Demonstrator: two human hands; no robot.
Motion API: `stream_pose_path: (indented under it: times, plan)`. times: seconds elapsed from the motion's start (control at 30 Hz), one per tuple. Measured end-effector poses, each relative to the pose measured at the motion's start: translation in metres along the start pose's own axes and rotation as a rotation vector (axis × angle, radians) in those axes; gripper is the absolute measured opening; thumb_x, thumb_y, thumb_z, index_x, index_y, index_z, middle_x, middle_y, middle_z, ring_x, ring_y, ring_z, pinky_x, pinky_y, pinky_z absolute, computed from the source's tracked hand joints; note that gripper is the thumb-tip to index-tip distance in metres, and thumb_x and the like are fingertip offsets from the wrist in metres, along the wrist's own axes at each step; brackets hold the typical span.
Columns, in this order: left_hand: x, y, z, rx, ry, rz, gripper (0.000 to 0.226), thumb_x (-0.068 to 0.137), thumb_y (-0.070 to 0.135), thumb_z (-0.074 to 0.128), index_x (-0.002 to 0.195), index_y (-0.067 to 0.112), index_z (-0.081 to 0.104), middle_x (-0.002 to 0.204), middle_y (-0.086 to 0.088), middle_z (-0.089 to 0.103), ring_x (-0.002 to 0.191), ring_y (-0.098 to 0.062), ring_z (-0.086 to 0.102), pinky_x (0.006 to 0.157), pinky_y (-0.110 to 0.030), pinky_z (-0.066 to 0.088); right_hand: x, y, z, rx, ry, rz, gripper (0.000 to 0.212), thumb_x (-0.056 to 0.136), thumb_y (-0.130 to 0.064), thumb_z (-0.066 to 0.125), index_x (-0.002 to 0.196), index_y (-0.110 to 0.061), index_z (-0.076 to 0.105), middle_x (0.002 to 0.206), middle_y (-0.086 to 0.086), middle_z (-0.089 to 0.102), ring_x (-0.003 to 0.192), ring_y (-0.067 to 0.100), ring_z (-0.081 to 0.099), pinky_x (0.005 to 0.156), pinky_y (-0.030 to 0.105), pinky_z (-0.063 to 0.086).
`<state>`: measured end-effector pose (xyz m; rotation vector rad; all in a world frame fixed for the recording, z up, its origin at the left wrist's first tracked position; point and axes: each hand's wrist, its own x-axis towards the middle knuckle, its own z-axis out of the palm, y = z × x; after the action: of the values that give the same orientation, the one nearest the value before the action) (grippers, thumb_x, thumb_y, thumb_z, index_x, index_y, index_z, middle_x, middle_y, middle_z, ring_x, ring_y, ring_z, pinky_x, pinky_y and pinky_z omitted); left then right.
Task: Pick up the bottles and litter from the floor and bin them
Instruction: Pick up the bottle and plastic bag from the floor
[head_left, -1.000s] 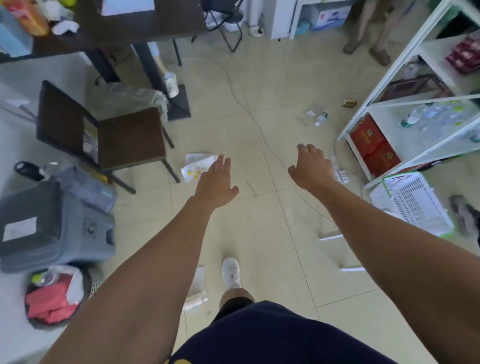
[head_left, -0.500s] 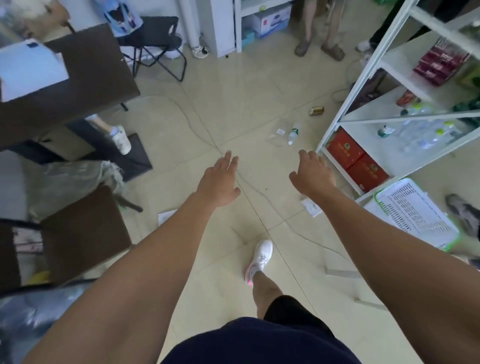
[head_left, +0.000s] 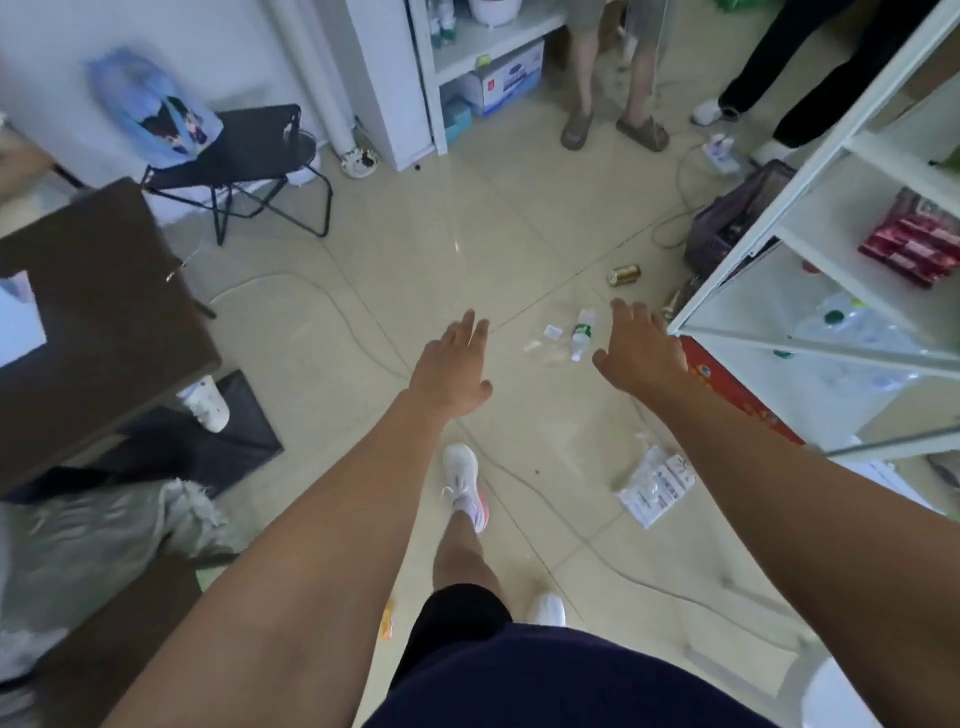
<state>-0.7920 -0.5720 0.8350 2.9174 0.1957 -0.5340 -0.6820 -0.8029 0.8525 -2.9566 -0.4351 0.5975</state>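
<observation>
- Left hand (head_left: 451, 370): arm stretched forward over the tiled floor (head_left: 467, 218), palm down, fingers spread and loose, grasping nothing.
- Right hand (head_left: 640, 351): likewise extended, palm down, fingers released and empty, just right of the bottle in view.
- Clear plastic bottle (head_left: 582, 334): lies on its side on the floor between the two hands, green-and-white label, wording too small to read.
- Crumpled clear wrapper (head_left: 545, 340): just beside the bottle, thin and glossy.
- Gold metal can (head_left: 624, 274): on its side, farther off, near the white shelf unit (head_left: 737, 249).
- Flat printed plastic packet (head_left: 655, 486): on the floor under the right forearm; print illegible.
</observation>
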Motion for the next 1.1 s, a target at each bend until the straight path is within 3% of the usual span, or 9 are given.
stream_pose_path:
  times: [0.23, 0.43, 0.57, 0.73, 0.87, 1.1]
  plan:
    - [0.170, -0.043, -0.005, -0.014, -0.152, 0.074, 0.092, 0.094, 0.035, 0.062, 0.162, 0.008, 0.006, 0.171, -0.014, -0.001, 0.155, -0.030, 0.016, 0.115, -0.044, 0.037, 0.143, -0.011, -0.012, 0.007, -0.087, 0.139, 0.078, 0.093, -0.029, 0.062, 0.157, -0.016, 0.018, 0.154, 0.016, 0.031, 0.142, 0.038, 0.034, 0.106, 0.051, 0.041]
    - [0.287, -0.036, -0.014, -0.042, -0.252, 0.150, 0.092, 0.094, 0.034, 0.062, 0.162, 0.010, 0.007, 0.171, -0.011, -0.001, 0.157, -0.026, 0.013, 0.117, -0.041, 0.035, 0.245, 0.005, -0.020, 0.054, -0.172, 0.211, 0.081, 0.090, -0.025, 0.063, 0.157, -0.019, 0.017, 0.150, 0.014, 0.034, 0.141, 0.035, 0.034, 0.103, 0.049, 0.044]
    - [0.364, -0.044, 0.017, -0.059, -0.279, 0.073, 0.090, 0.094, 0.034, 0.060, 0.162, 0.011, 0.006, 0.171, -0.009, -0.004, 0.157, -0.025, 0.014, 0.117, -0.042, 0.035, 0.336, 0.031, 0.002, 0.054, -0.202, 0.191, 0.076, 0.090, -0.024, 0.062, 0.153, -0.014, 0.021, 0.149, 0.013, 0.036, 0.136, 0.035, 0.038, 0.100, 0.046, 0.045]
    - [0.462, -0.054, 0.096, -0.095, -0.301, 0.028, 0.102, 0.093, 0.048, 0.064, 0.163, 0.014, -0.001, 0.171, -0.006, -0.016, 0.158, -0.025, 0.011, 0.116, -0.042, 0.035, 0.460, 0.069, 0.070, 0.014, -0.322, 0.142, 0.083, 0.092, -0.026, 0.061, 0.158, -0.015, 0.013, 0.159, 0.014, 0.026, 0.142, 0.036, 0.034, 0.110, 0.048, 0.038]
    - [0.556, -0.056, 0.180, -0.118, -0.340, 0.025, 0.105, 0.091, 0.052, 0.066, 0.163, 0.015, 0.001, 0.171, -0.006, -0.013, 0.157, -0.026, 0.011, 0.117, -0.043, 0.033, 0.550, 0.101, 0.151, 0.066, -0.324, 0.193, 0.082, 0.090, -0.026, 0.063, 0.157, -0.018, 0.017, 0.152, 0.012, 0.033, 0.135, 0.036, 0.039, 0.102, 0.049, 0.042]
    - [0.715, -0.060, 0.412, 0.002, -0.429, 0.242, 0.105, 0.091, 0.037, 0.071, 0.163, 0.013, -0.001, 0.171, -0.008, -0.014, 0.158, -0.029, 0.009, 0.121, -0.044, 0.029, 0.693, 0.160, 0.375, 0.187, -0.363, 0.315, 0.081, 0.088, -0.024, 0.068, 0.154, -0.017, 0.022, 0.140, 0.016, 0.042, 0.129, 0.040, 0.045, 0.098, 0.047, 0.045]
